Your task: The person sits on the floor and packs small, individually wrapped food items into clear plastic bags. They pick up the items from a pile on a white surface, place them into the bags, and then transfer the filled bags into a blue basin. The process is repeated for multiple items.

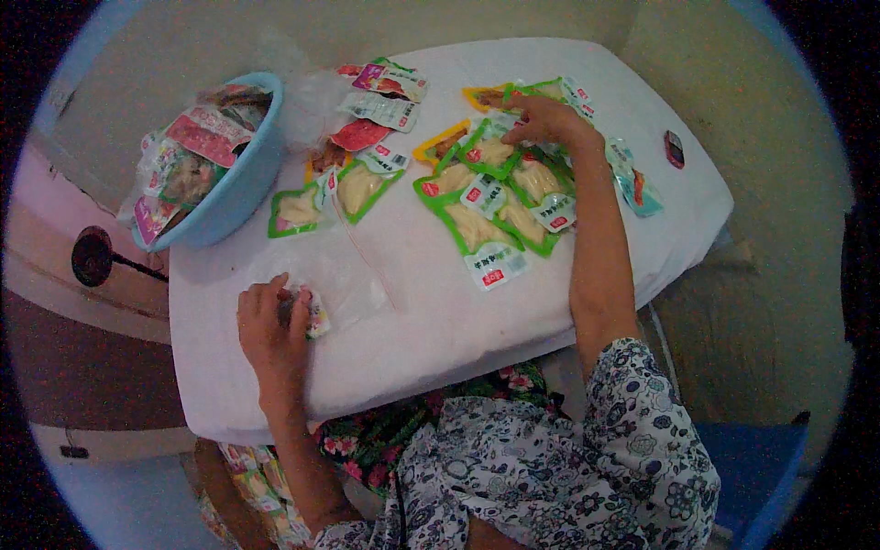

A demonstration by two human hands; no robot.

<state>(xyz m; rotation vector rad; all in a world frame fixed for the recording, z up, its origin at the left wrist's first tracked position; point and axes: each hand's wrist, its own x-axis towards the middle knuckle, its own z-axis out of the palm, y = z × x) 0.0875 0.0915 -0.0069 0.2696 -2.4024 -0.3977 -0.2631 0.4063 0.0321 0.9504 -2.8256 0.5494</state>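
Note:
At the near left of the table, my left hand (275, 326) has its fingers curled round a small food packet (318, 322), which it largely covers. A clear plastic bag (357, 275) with a thin red line lies flat beside and partly around that packet. My right hand (553, 125) reaches over a pile of clear-fronted food packets, thumb and fingers apart. Its fingertips are close to an orange-edged packet (485, 98) and a green-edged packet (489, 150) with pale contents; contact is hard to judge. More green-edged packets (474, 227) overlap below the hand.
A blue plastic basin (258, 175) heaped with bagged packets (196, 148) stands at the left edge of the white-covered table (426, 344). Red and white packets (381, 110) lie at the back. To the right are a teal-edged packet (636, 182) and a small phone-like object (674, 150).

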